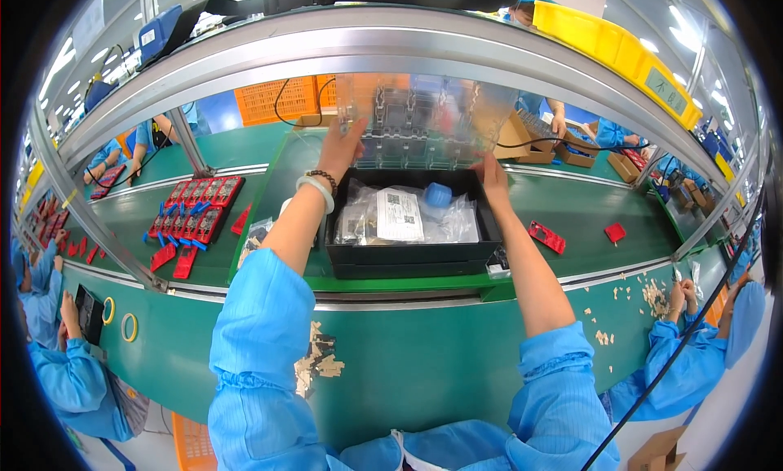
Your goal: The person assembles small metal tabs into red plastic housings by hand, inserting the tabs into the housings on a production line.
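Pinched at both sides, head view: my left hand (347, 141) and right hand (492, 181) clamp opposite edges of a clear plastic tray (408, 127), at the black box's (412, 263) far side. I judge it light, flexy, slick, crackable; side edges suit. Metal rail (383, 53) crowds its top; more room nearer me

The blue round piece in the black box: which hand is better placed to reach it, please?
Probably the right hand: it's nearer the blue round piece than the left hand, though both hold the clear tray.

In view are one clear tray (416, 120), one open black box (408, 260), one printed slip (400, 218) and two tape rolls (123, 327).
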A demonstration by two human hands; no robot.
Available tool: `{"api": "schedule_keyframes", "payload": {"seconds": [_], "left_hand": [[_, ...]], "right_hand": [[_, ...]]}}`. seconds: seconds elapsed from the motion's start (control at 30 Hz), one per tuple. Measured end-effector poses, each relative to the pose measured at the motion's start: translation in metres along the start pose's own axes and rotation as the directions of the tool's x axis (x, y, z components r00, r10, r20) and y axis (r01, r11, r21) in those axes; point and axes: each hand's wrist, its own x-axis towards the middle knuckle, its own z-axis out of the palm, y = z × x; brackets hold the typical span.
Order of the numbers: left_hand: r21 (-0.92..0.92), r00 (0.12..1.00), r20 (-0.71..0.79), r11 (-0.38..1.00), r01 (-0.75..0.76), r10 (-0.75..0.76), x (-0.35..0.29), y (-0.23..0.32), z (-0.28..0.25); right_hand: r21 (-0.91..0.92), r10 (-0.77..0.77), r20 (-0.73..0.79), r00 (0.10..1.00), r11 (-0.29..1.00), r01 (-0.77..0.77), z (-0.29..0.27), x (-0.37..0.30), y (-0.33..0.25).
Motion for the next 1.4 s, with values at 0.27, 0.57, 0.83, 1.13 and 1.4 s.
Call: {"api": "schedule_keyframes", "payload": {"seconds": [0.27,0.57,0.83,1.13,1.4], "left_hand": [[0.046,0.999,-0.034,0.999,-0.003,0.004,0.000,0.000,0.003],[0.011,0.994,0.090,0.998,0.054,-0.055,0.006,-0.005,-0.010],[0.036,0.990,0.131,0.998,-0.053,0.048,-0.010,0.003,-0.021],[0.236,0.965,0.253,0.972,0.010,-0.071,-0.010,-0.010,-0.035],[0.054,0.999,-0.041,0.999,0.003,-0.001,-0.060,-0.007,-0.048]], "right_hand": [[0.049,0.052,-0.059,0.997,0.998,-0.049,0.004,-0.005,0.004],[-0.020,0.049,0.023,0.999,0.999,-0.048,-0.004,-0.010,0.001],[-0.018,0.007,0.012,1.000,1.000,-0.007,-0.007,-0.012,-0.002],[-0.063,-0.055,0.014,0.998,0.996,0.056,-0.008,-0.013,0.002],[0.046,0.032,-0.104,0.994,0.999,-0.027,-0.030,-0.035,-0.012]]}}
